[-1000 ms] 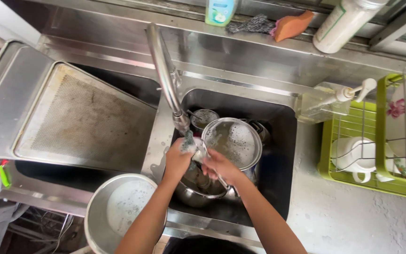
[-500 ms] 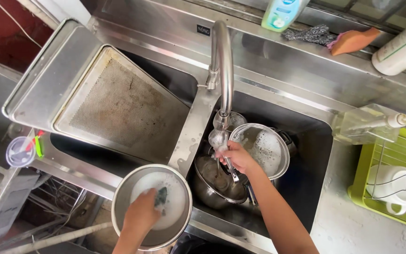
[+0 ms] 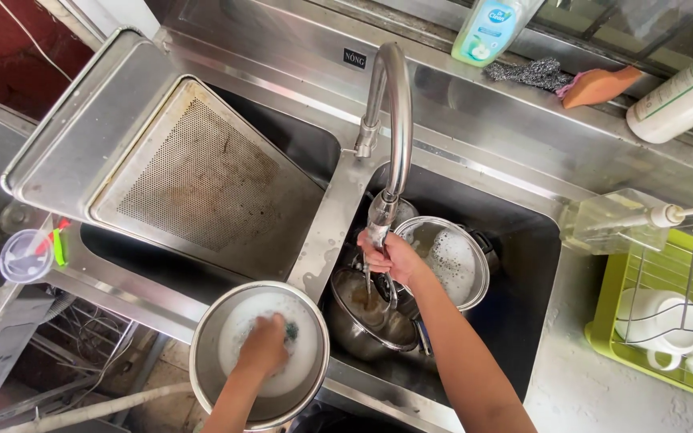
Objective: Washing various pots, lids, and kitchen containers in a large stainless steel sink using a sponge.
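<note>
My left hand [image 3: 262, 346] is down in a round steel bowl [image 3: 206, 377] of white suds, shut on a dark green sponge [image 3: 290, 330]. The bowl sits on the sink's front edge, left of the right basin. My right hand [image 3: 391, 258] is in the right basin under the spout of the curved steel tap [image 3: 395, 112], gripping a thin metal utensil [image 3: 372, 281] that points down into a steel pot [image 3: 366, 321]. A glass pot lid [image 3: 451, 261] flecked with foam lies just right of that hand.
A perforated metal tray [image 3: 194, 180] leans across the left basin. On the back ledge are a dish soap bottle [image 3: 491, 28], steel wool [image 3: 532, 74], an orange sponge [image 3: 599, 87] and a white bottle [image 3: 679, 96]. A green drying rack [image 3: 667, 321] with white cups stands right.
My left hand left the right basin, went to the soapy bowl and now holds the sponge there. My right hand stays under the tap. The camera has shifted left and closer.
</note>
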